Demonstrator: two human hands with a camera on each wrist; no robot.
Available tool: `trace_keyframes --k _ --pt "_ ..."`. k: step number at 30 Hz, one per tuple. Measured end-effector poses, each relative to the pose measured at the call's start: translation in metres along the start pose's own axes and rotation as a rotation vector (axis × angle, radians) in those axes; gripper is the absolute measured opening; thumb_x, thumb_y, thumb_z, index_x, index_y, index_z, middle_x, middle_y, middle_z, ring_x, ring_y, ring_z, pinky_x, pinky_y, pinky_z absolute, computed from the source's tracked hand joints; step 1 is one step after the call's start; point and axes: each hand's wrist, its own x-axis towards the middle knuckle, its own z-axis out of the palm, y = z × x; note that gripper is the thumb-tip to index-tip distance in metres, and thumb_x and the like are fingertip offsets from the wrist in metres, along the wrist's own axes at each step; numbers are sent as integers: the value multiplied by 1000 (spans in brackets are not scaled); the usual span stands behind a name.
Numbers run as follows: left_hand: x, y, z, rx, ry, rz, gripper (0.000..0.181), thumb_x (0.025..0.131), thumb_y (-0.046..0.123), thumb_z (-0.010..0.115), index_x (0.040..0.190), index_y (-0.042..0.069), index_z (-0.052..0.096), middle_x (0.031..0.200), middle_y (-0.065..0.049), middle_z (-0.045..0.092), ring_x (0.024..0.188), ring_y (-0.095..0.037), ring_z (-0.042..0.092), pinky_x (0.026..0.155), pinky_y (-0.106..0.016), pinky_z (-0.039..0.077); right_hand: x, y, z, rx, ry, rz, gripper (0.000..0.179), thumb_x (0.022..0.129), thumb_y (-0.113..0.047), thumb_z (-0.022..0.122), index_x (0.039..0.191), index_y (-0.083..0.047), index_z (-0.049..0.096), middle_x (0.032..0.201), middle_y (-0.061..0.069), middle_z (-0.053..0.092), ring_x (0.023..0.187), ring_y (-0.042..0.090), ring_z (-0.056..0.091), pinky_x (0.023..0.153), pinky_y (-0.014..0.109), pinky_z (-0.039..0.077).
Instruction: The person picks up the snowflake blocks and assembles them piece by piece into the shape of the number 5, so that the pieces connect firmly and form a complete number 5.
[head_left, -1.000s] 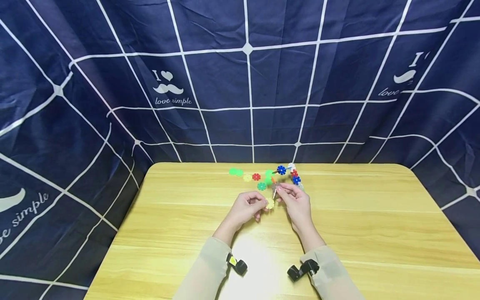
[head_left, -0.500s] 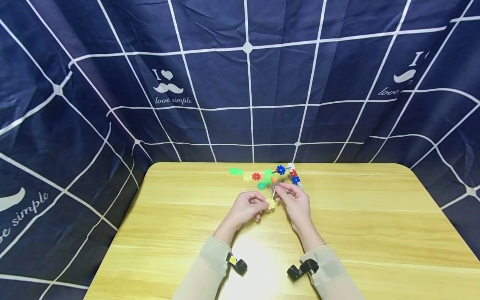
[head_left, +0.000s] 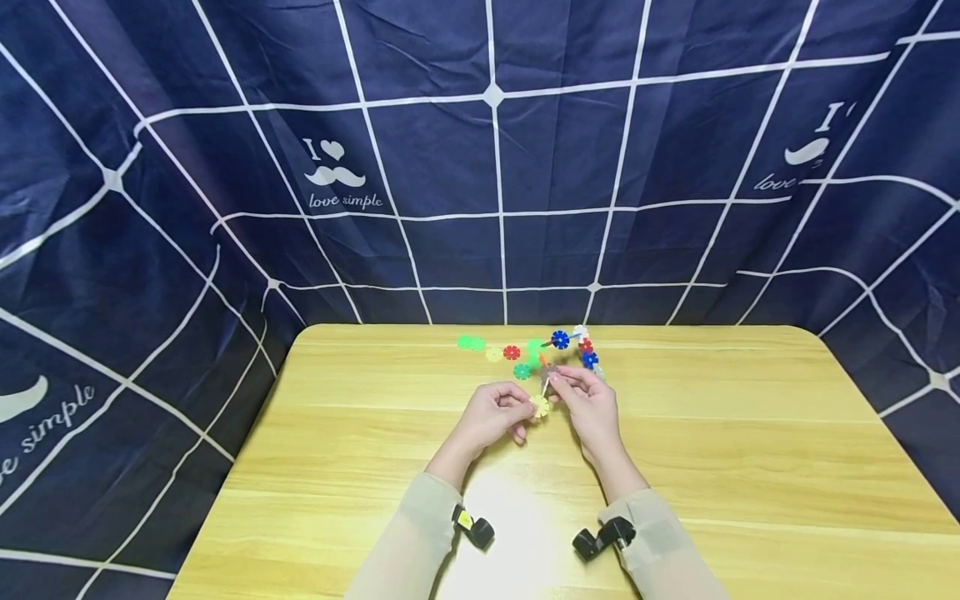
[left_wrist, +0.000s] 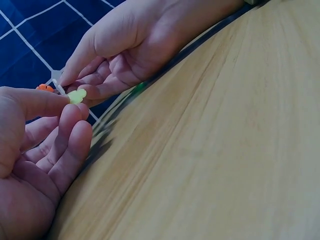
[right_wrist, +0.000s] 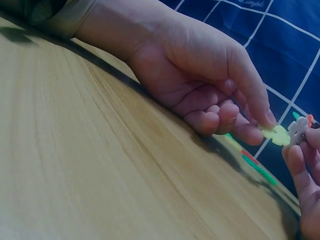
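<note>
Between thumb and fingertips, my left hand point(head_left: 491, 414) pinches a yellow plastic snowflake disc point(head_left: 541, 406). My right hand point(head_left: 596, 412) pinches a white snowflake disc point(right_wrist: 298, 129) beside it, seen nearly edge-on from the head. The yellow and white discs meet at their rims in the right wrist view. Beyond the right fingertips, a brownish disc point(head_left: 550, 372) and an orange disc point(head_left: 543, 360) lead on to green discs point(head_left: 536, 354). A blue disc point(head_left: 560, 339) continues this chain to the right. The right fingers partly hide the held pieces.
Left of the chain lie loose discs: bright green ones point(head_left: 471, 342), a pale yellow one point(head_left: 493, 354), a red one point(head_left: 512, 352) and a darker green one point(head_left: 522, 372). The chain's red disc point(head_left: 585, 345) is behind the right hand. Blue gridded cloth point(head_left: 435, 167) encloses the wooden table point(head_left: 750, 467).
Hardly anything differs. Both hands stay at almost the same spot and keep their pinch on the yellow and white discs.
</note>
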Motion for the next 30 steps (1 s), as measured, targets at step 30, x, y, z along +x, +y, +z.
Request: trace_keyframes --k 30 --pt "-3 4 1 -22 -9 -13 6 98 -5 72 96 -2 68 88 -28 77 53 -11 64 53 -27 60 -3 -1 2 -75 -18 21 25 101 3 74 124 13 69 106 6 80 85 12 74 78 26 64"
